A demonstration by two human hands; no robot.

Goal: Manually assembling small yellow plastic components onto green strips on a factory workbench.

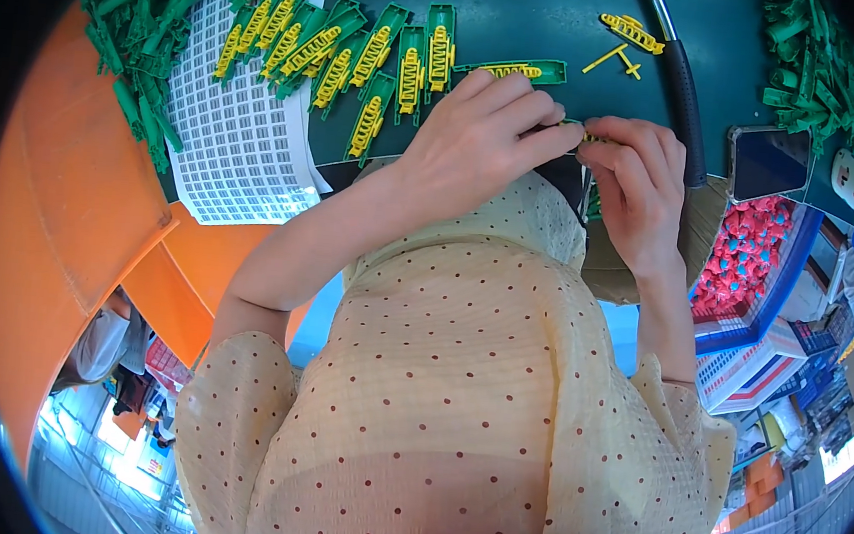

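Note:
Both my hands come together at the near edge of the dark green tabletop [526,24]. My left hand [482,136] is closed, thumb and index finger pinched together; my right hand [640,178] pinches from the other side. Between the fingertips shows a sliver of a small yellow plastic part [589,136], mostly hidden by the fingers. Just beyond my left knuckles lies a green plastic piece with a yellow part in it [538,72]. Farther right rest a loose yellow ribbed part [632,32] and a thin yellow T-shaped rod piece [616,59].
Several green pieces with yellow inserts [371,57] lie left of my hands, partly on printed label sheets [234,111]. Loose green parts heap up at the left [144,44] and right [813,77]. A black-handled tool [685,107], a phone [771,164] and a bin of pink pieces [744,257] are on the right.

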